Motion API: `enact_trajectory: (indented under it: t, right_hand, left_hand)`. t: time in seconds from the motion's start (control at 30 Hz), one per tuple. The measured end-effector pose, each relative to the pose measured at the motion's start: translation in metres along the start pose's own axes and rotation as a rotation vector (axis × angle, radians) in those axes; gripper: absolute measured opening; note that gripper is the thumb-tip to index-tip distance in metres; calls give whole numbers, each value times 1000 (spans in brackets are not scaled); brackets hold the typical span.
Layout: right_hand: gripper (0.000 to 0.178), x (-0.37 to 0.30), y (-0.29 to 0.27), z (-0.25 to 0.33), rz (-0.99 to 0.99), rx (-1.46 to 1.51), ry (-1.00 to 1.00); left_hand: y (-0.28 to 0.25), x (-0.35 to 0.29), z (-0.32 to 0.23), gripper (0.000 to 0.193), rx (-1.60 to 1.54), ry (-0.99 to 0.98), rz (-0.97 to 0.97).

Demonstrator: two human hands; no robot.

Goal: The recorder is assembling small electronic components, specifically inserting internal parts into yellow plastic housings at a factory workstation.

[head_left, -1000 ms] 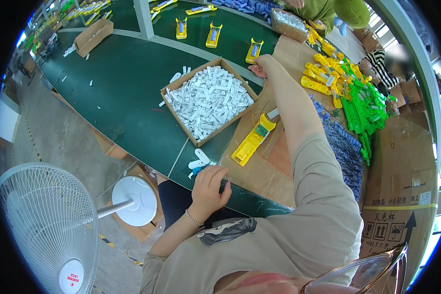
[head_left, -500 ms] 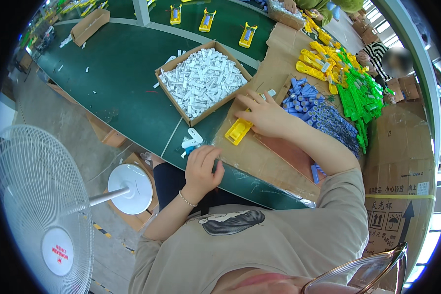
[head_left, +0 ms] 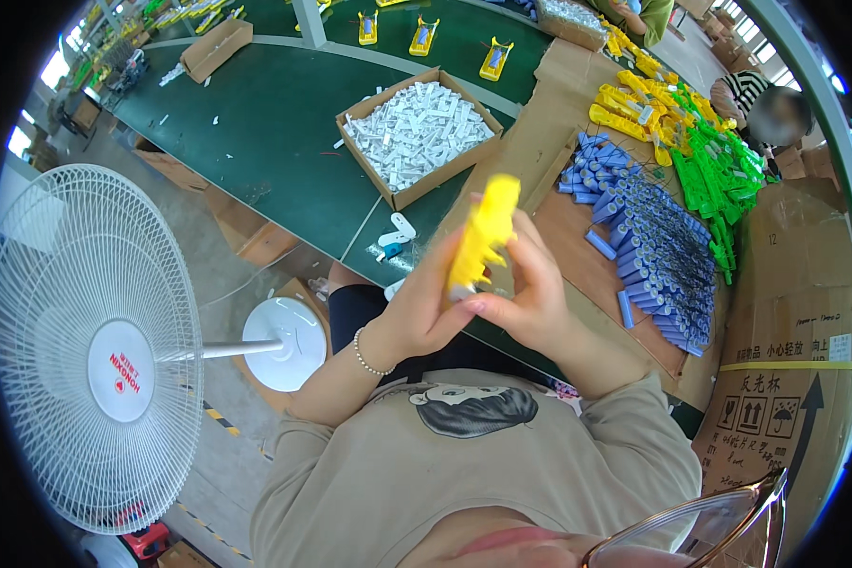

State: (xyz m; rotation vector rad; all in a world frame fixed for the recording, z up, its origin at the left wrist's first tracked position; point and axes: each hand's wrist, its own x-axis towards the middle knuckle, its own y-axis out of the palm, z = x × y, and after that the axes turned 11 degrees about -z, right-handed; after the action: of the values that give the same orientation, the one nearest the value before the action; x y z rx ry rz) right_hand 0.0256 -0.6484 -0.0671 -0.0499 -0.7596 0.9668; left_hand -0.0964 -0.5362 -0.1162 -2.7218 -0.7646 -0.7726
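Observation:
A yellow plastic housing (head_left: pixel 491 220) is held up on edge above the table's near side, between my two hands. My left hand (head_left: pixel 428 305) closes round its lower left side. From the right, my right hand (head_left: pixel 532 298) grips it, with the thumbs meeting near its lower end. A small greyish piece shows at that end, too blurred to name. Beyond my hands stands a cardboard box (head_left: pixel 402 194) full of small white plastic parts (head_left: pixel 417 133). A few loose white pieces (head_left: pixel 399 227) and a small blue-green item (head_left: pixel 388 252) lie left of my hands.
Blue cylindrical cells (head_left: pixel 639 251) with wires lie heaped on cardboard at right. Behind them are piles of yellow housings (head_left: pixel 634 104) and green housings (head_left: pixel 719 175). A white fan (head_left: pixel 104 350) stands at left, a large carton (head_left: pixel 786 312) at right. Co-workers sit across the table.
My right hand has lifted the yellow housing off the cardboard toward my chest. My left hand has come over from the table edge and joined it. The whole view has shifted slightly.

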Motion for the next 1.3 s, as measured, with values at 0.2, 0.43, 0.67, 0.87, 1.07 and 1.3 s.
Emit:
enact_trajectory:
  t: [0.2,0.43,0.67,0.87,1.07,1.3]
  right_hand:
    - [80,-45,23,-23,265,871,840]
    - [22,-46,-29,-23,323,448,976]
    - [11,-32,-80,-19,-170,-368,273]
    - [29,-30,-70,-11,-211,958,704]
    - [35,-33,-38,-28,-93,1043,492]
    - [23,-26,-29,-50,-414,1137,341]
  left_hand:
    - [0,-3,-19,57,-713,-446,-254]
    - [-10,-10,-11,50,-436,-283,-310]
    - [-11,-15,-12,51,-200,-423,-172]
    - [0,-25,2,51,-80,-393,-107]
    - [8,-32,11,52,-340,-500,-80]
    - [12,-36,17,52,-421,-595,-27]
